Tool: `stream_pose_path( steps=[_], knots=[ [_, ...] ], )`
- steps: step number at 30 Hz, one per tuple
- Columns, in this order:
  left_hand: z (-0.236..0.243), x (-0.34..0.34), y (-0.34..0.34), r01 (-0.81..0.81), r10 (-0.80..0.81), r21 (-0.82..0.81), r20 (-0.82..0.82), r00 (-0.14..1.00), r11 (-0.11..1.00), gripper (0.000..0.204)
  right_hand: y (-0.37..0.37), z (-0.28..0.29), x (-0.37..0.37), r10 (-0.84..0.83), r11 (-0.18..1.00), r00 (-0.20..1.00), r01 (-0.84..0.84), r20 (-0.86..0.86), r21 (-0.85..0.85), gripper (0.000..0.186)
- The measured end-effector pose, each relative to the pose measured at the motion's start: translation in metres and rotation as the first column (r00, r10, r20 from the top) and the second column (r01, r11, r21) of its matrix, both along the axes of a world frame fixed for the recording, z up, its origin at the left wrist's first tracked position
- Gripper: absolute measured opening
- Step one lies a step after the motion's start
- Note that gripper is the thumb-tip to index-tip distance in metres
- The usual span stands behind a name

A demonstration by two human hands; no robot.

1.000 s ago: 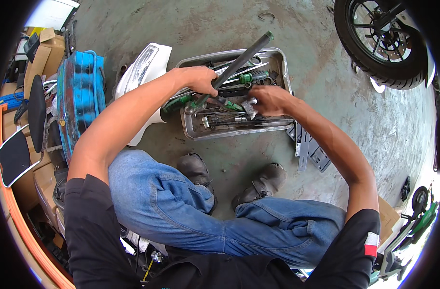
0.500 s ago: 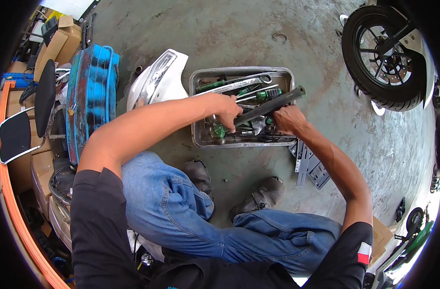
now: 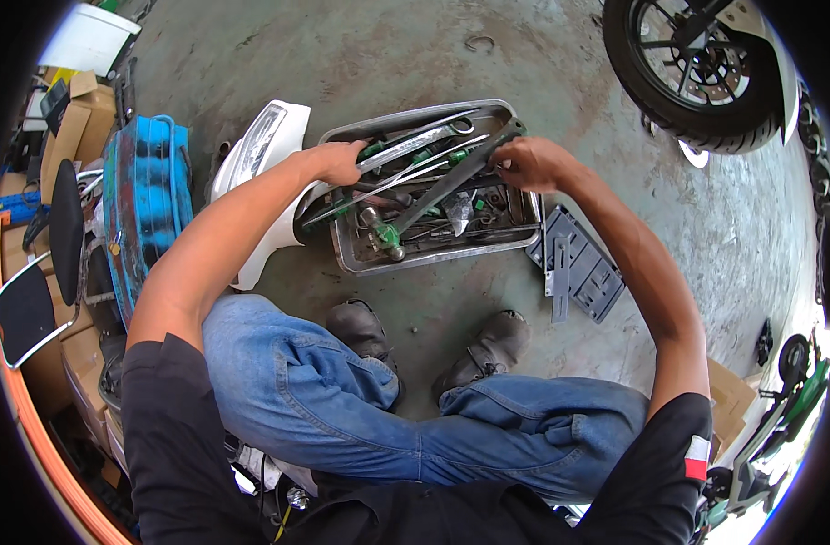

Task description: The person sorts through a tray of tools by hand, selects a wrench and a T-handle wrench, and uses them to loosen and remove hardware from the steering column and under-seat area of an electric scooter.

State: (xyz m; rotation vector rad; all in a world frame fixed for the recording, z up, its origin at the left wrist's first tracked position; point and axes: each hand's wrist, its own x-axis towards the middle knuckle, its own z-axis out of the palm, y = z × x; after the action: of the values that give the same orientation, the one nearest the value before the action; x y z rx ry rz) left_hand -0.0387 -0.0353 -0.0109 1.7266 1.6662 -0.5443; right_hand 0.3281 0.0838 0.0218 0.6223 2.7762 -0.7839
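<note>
My left hand (image 3: 340,161) is closed at the left end of a long silver wrench (image 3: 415,143); I cannot make out exactly what its fingers grip. My right hand (image 3: 528,166) has curled fingers beside the upper part of a long dark bar (image 3: 447,188); its grip is unclear. The bar lies diagonally across a metal tray (image 3: 388,266) crowded with screwdrivers, wrenches, sockets and other tools. A hammer with a green part (image 3: 388,238) lies at the tray's lower left.
A white fairing (image 3: 256,156) and a battered blue metal box (image 3: 147,195) are to the left. A motorbike wheel (image 3: 637,68) stands at upper right, grey slotted plates (image 3: 587,282) lie right of the tray, and cardboard boxes (image 3: 79,136) line the left edge.
The dark bar has dropped from raised above the tray to lying across it. My left hand has shifted left to the wrench's end; my right hand has moved up toward the tray's upper right.
</note>
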Motion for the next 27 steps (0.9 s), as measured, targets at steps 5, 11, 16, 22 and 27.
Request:
stream_pose_path(
  steps=[5,11,16,22,27],
  knots=[
    [0.023,0.013,0.019,-0.049,0.075,-0.167,0.151,0.986,0.985,0.081,0.02,0.003,0.01,-0.091,0.995,0.994,0.093,-0.053,0.026,0.021],
    [0.014,0.002,0.013,-0.099,0.193,-0.263,0.36,0.913,0.96,0.068,0.021,-0.003,0.006,-0.047,0.997,0.999,0.048,-0.017,0.058,0.02],
    [0.029,0.018,0.019,-0.212,0.396,-0.535,0.255,0.882,0.818,0.071,0.022,-0.006,0.007,-0.004,0.996,0.998,-0.002,0.069,0.085,0.021],
    [0.012,0.022,0.018,-0.362,0.546,-0.588,0.168,0.821,0.723,0.049,0.019,-0.006,0.006,-0.036,0.998,0.999,0.035,0.029,0.045,0.024],
    [-0.034,0.028,0.018,-0.223,0.233,-0.319,-0.008,0.972,0.921,0.047,0.015,-0.001,-0.003,-0.067,0.998,0.993,0.065,0.093,0.024,0.022]
  ],
)
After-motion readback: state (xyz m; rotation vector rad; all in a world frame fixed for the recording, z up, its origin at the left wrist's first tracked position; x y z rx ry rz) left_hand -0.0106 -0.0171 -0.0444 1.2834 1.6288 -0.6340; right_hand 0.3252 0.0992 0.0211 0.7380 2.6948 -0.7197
